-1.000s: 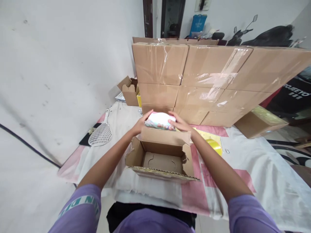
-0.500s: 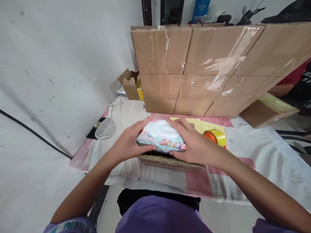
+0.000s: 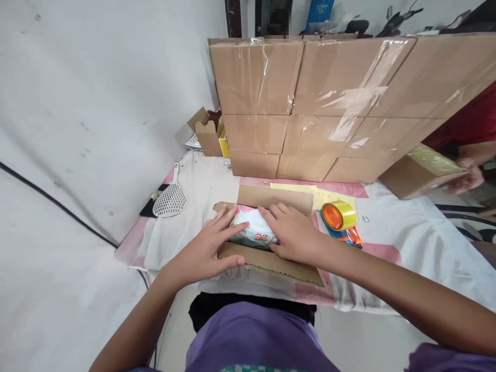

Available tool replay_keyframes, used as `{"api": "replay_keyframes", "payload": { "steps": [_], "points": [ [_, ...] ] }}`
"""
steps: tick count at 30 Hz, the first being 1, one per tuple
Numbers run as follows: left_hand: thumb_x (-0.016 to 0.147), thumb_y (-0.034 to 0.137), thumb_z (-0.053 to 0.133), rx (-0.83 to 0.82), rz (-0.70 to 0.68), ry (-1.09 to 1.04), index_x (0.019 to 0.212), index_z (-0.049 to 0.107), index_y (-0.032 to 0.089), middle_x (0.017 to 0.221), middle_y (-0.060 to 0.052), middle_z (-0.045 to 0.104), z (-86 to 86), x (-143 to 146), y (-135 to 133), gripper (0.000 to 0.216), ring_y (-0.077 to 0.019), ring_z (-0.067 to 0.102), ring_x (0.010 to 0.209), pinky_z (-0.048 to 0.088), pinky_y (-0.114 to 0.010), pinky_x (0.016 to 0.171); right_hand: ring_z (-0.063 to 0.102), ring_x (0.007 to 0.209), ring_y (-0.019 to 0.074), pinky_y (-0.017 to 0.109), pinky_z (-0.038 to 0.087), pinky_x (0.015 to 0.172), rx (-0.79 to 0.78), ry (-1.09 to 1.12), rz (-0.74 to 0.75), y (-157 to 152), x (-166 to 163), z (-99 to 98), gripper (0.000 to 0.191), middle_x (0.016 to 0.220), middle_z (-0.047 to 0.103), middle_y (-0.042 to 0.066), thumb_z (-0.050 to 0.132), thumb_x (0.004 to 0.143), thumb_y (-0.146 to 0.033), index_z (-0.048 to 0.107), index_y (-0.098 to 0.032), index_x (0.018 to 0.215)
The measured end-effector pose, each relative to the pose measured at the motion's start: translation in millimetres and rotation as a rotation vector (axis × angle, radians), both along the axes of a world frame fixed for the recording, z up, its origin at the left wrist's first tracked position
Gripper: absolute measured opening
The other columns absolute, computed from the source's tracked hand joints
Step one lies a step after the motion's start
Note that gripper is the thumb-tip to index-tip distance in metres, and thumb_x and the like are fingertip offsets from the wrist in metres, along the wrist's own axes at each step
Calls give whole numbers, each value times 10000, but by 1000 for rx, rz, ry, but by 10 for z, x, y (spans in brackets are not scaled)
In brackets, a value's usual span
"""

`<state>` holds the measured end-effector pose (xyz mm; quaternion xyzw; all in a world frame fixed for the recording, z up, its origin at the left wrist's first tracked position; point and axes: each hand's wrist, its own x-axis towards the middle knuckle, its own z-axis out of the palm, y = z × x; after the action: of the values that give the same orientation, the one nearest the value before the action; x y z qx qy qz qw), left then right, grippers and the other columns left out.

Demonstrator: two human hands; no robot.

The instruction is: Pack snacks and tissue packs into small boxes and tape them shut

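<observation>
A soft plastic-wrapped pack (image 3: 253, 223), white on top with small cartoon figures printed along its side, sits down inside a small open cardboard box (image 3: 275, 264). The box's near and far flaps are folded outward. My left hand (image 3: 217, 243) lies over the pack's left end with fingers spread, its thumb along the near flap. Across the right end of the pack rests my right hand (image 3: 292, 230), palm down and fingers stretched out, touching its top. My hands cover both ends of the pack and part of the box.
Tape-wrapped stacked cartons (image 3: 325, 108) form a wall behind. A yellow tape roll on a dispenser (image 3: 339, 216) lies to the right, a perforated white scoop (image 3: 170, 200) to the left. At far right, another person's hand (image 3: 467, 175) touches an open carton (image 3: 420, 173).
The pack has gone down into the box, and my hands have eased from gripping its ends to lying on it. The box flaps now show. Another person's hand has appeared at the right carton.
</observation>
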<state>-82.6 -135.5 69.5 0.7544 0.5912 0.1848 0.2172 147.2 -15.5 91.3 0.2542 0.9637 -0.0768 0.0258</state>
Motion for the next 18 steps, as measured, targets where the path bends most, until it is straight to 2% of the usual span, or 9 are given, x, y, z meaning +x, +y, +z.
{"api": "replay_keyframes", "payload": {
  "steps": [4, 7, 10, 15, 18],
  "points": [
    [931, 642, 564, -25, -68, 51, 1494, 494, 411, 1696, -16, 215, -37, 4, 18, 613, -367, 90, 1585, 180, -681, 1216, 596, 1125, 355, 416, 515, 825, 1, -129, 68, 104, -50, 49, 646, 1208, 650, 201, 738, 817, -239, 541, -100, 1416],
    [928, 648, 563, -48, -67, 67, 1455, 544, 414, 1681, -9, 271, -35, 9, 32, 577, -381, 132, 1577, 190, -690, 1206, 675, 924, 313, 353, 478, 698, -116, -238, 106, 201, -33, 86, 363, 995, 722, 146, 721, 860, -370, 717, -173, 1165],
    [917, 661, 571, -65, -96, 82, 1426, 576, 413, 1649, -2, 355, -39, 19, 30, 567, -384, 172, 1567, 195, -685, 1201, 688, 832, 302, 331, 420, 624, -115, -264, 95, 240, 10, 43, 279, 913, 735, 140, 649, 912, -422, 761, -193, 1026],
    [826, 719, 651, -39, -157, 75, 1426, 580, 393, 1543, -27, 528, -82, -7, 1, 686, -378, 277, 1522, 197, -631, 1206, 659, 774, 252, 336, 402, 671, -34, -73, 120, 206, 126, -30, 263, 827, 725, 115, 571, 973, -361, 741, -188, 872],
    [793, 748, 664, -42, -168, 58, 1446, 559, 374, 1505, -44, 566, -131, -41, -11, 760, -376, 293, 1508, 206, -608, 1196, 600, 694, 182, 361, 418, 773, -76, 263, 199, 207, 364, -15, 313, 719, 678, 42, 505, 1021, -301, 701, -198, 801]
  ]
}}
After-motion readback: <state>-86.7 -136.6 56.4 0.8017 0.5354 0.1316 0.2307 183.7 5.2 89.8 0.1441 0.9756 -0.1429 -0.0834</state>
